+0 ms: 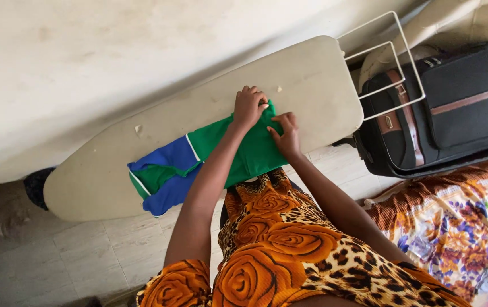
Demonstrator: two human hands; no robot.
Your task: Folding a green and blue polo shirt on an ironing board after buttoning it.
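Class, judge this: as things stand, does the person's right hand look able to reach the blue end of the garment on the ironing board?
Probably not directly: the left forearm crosses between the right hand and the blue end.

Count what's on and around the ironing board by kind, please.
Ironing board: 1
Green and blue garment, under left hand and right hand: 1
White wire rack: 1
Black suitcase: 1
Floral bedspread: 1
Total: 5

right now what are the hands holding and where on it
Both hands grip the green and blue garment on the ironing board: left hand at its far green end, right hand pinching the edge beside it.
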